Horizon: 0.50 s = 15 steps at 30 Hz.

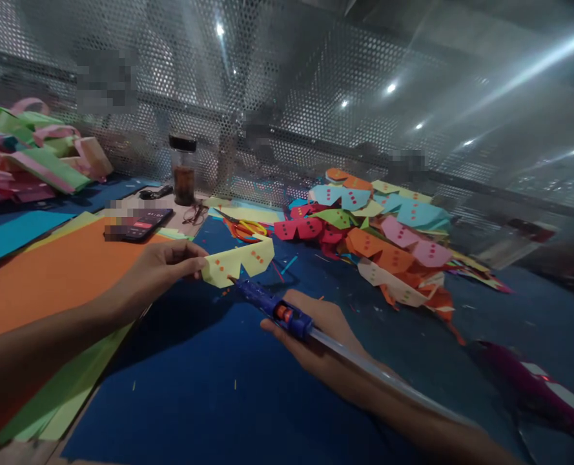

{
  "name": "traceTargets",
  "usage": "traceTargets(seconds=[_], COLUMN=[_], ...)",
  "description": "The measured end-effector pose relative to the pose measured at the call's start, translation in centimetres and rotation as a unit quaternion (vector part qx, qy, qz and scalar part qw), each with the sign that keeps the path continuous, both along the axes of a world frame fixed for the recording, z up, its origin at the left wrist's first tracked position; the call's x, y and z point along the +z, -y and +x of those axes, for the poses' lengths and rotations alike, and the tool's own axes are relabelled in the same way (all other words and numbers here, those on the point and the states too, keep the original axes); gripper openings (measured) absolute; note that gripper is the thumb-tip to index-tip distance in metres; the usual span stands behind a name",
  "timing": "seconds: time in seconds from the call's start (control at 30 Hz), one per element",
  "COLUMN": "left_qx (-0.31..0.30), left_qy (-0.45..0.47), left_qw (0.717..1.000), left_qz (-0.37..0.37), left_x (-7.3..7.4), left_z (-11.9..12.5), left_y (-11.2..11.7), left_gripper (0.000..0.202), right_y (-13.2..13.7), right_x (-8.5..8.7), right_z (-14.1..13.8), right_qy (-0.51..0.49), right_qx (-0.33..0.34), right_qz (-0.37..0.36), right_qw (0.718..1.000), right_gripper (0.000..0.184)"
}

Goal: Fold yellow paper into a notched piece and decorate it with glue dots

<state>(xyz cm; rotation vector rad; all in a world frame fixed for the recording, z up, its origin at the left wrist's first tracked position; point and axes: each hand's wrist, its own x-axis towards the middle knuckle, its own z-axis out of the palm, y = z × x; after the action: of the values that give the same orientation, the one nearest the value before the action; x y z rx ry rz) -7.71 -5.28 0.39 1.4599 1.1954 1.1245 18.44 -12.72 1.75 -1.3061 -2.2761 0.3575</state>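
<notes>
In my left hand (173,261), a pale yellow paper cut-out (226,263) is pinched by its left end between thumb and fingers. The cut-out has a notch in its lower edge and two groups of small orange dots. My right hand (335,323) is wrapped round a blue glue gun (267,301), its handle hidden in the palm. A long translucent glue stick (364,361) runs out of its back. The gun's nozzle is at the cut-out's lower edge; whether it touches I cannot tell. Behind the cut-out lie orange- and yellow-handled scissors (248,229).
Dotted paper cut-outs (398,258) in many colours are heaped at right. Folded paper strips (49,168) pile up at far left. Orange sheets (73,278), a phone (139,225) and a dark-lidded jar (184,174) stand left. A purple device (533,381) lies right, before a perforated metal screen (277,84).
</notes>
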Motion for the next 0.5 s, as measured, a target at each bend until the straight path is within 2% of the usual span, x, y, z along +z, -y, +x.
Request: traceTargets(seconds=[0.17,0.5], left_qx=[-0.021,-0.029], left_qy=[-0.009,-0.030], left_qw=[1.000,0.999], left_qz=[0.003,0.012], left_x=[-0.78,-0.55], left_z=[-0.42,-0.50], left_y=[-0.37,-0.23], left_gripper=[0.019,0.021], right_y=[-0.14,-0.23], right_x=[-0.17,-0.63], right_z=[0.10,0.19], right_qy=[0.019,0.043], right_qx=[0.018,0.015], right_qz=[0.003,0.013], right_qw=[1.000,0.999], right_gripper=[0.030,0.021])
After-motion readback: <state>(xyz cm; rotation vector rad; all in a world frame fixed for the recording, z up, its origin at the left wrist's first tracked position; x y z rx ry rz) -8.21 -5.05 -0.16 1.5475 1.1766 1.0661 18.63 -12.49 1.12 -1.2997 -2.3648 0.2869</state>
